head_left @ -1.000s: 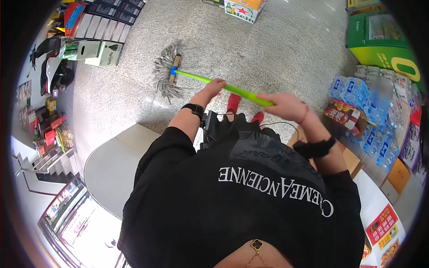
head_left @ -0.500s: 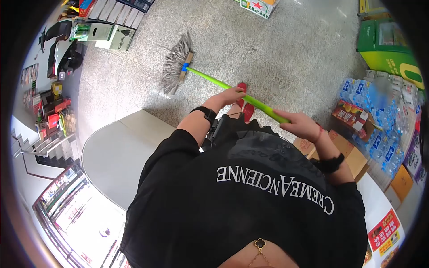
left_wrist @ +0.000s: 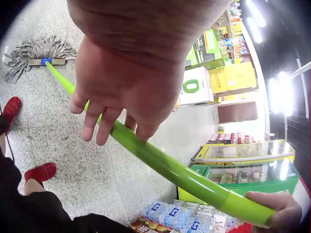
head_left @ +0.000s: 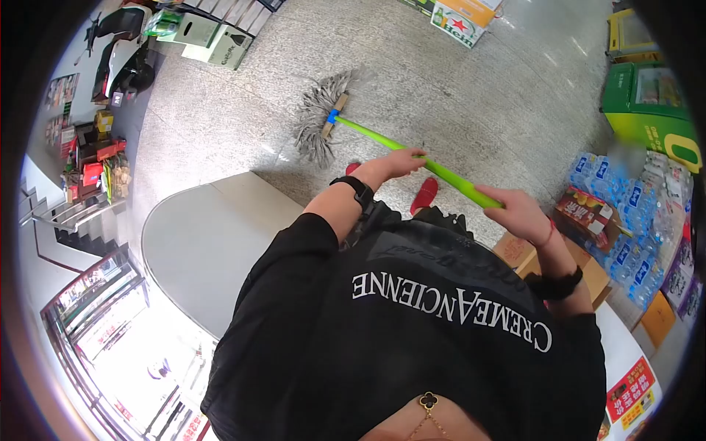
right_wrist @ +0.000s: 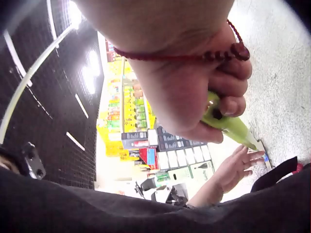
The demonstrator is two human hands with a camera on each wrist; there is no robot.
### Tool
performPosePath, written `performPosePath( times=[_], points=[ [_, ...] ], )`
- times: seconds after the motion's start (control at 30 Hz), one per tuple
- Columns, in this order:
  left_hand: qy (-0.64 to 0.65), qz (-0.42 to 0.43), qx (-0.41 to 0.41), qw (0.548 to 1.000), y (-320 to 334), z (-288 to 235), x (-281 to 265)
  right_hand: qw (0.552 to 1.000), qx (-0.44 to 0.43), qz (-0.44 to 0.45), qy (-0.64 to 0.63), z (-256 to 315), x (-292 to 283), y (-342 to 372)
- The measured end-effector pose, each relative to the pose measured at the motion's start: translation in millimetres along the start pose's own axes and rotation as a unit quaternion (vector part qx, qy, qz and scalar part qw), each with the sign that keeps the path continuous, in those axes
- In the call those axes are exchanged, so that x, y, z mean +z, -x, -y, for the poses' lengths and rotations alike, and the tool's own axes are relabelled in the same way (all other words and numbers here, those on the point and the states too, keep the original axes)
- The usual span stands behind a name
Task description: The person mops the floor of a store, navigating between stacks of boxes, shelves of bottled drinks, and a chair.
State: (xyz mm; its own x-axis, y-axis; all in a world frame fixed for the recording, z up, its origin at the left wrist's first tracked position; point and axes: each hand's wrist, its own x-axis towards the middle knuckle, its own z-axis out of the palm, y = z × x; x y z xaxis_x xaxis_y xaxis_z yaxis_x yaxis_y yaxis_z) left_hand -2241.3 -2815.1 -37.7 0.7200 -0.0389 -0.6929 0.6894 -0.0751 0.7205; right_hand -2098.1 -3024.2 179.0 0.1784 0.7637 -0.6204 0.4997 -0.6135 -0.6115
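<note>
A mop with grey strands (head_left: pixel 316 121) lies on the floor, its green handle (head_left: pixel 456 180) slanting up towards the body. The left hand (head_left: pixel 401 163) rests against the middle of the handle; in the left wrist view this hand (left_wrist: pixel 129 87) has its fingers loosely extended across the pole. At the upper end of the handle, the right hand (head_left: pixel 521 213) grips with curled fingers, as the right wrist view shows the hand (right_wrist: pixel 194 92) wrapped around the pole's end. A blue connector (head_left: pixel 333 117) joins the pole to the wooden bar.
Red shoes (head_left: pixel 424 195) stand on the speckled floor (head_left: pixel 243 125) near the mop. A pale counter (head_left: pixel 213 250) is on the left. On the right are bottled water packs (head_left: pixel 632 198), cartons and a green freezer (head_left: pixel 640 92). A beer carton (head_left: pixel 460 26) stands ahead.
The mop head and both hands have shifted right in the head view. The shoes have stepped apart, and the surroundings have turned slightly. Both hands remain on the handle.
</note>
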Motion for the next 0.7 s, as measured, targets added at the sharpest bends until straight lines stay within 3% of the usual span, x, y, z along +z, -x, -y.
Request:
performPosePath(
  times=[0.03,0.1,0.13,0.23,0.27,0.3,0.37,0.43,0.5,0.6,0.63,0.7],
  points=[
    [-0.004,-0.001,-0.001,1.000,5,19,-11,0.999,-0.043,-0.013,0.008,12,12,-18],
    [0.051,-0.116,-0.002,0.992,20,56,-41,0.999,-0.034,-0.004,0.010,42,37,-61],
    [0.055,-0.135,-0.063,0.987,41,57,-60,1.000,-0.022,0.010,0.011,61,53,-83],
    [-0.022,-0.213,-0.078,0.974,59,123,-123,0.998,-0.062,0.007,-0.006,119,101,-152],
    [-0.062,-0.147,-0.019,0.987,83,124,-148,0.995,-0.096,0.004,-0.004,139,114,-176],
    [-0.064,-0.156,-0.016,0.986,101,125,-170,0.993,-0.118,-0.004,-0.014,155,131,-202],
    [-0.217,-0.171,-0.017,0.961,127,133,-202,0.990,-0.140,-0.007,-0.020,190,146,-243],
    [-0.156,-0.176,-0.013,0.972,147,146,-226,0.990,-0.118,0.073,0.001,223,152,-277],
    [0.059,-0.259,-0.087,0.960,170,138,-237,0.988,-0.132,0.072,0.044,238,162,-299],
    [0.103,-0.244,-0.131,0.955,197,120,-246,0.983,-0.162,0.047,0.071,252,163,-298],
    [0.101,-0.243,-0.132,0.956,193,132,-248,0.982,-0.179,0.027,0.057,256,158,-287],
    [0.117,-0.191,-0.043,0.974,176,161,-250,0.989,-0.137,0.052,0.007,261,140,-261]
  ],
)
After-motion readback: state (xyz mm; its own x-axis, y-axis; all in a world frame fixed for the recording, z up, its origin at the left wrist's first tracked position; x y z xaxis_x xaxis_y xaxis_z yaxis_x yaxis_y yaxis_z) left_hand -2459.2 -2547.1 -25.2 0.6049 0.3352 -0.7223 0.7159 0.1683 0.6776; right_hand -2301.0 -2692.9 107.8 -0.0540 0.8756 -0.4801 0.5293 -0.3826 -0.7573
